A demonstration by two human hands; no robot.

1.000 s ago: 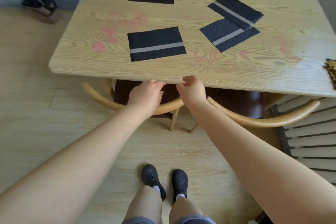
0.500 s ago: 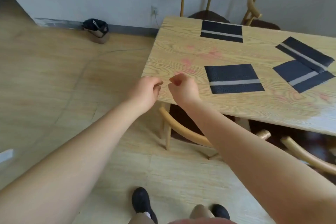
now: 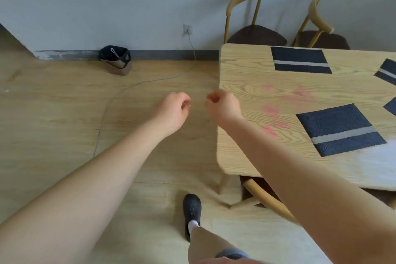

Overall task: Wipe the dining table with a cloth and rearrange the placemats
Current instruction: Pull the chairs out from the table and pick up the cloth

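The light wooden dining table (image 3: 242, 75) fills the right side of the view, with pink smears (image 3: 272, 111) near its left end. A dark placemat with a grey stripe (image 3: 340, 129) lies near the front edge, and another placemat (image 3: 300, 60) lies at the far edge. A third placemat (image 3: 387, 72) is cut off at the right. My left hand (image 3: 173, 109) hangs over the floor left of the table, fingers curled, empty. At the table's left edge my right hand (image 3: 222, 105) is also loosely curled, holding nothing. No cloth is in sight.
Two wooden chairs (image 3: 252, 34) stand behind the table against the wall, and another chair (image 3: 263, 197) is tucked under the near side. A dark bag (image 3: 115, 60) sits by the baseboard. A cable (image 3: 128, 88) runs from the wall socket across the floor. My foot (image 3: 191, 210) steps on bare floor.
My view has swung left, so the table has slid to the right of the frame. Both hands left the table's front edge and now hang by its left end.
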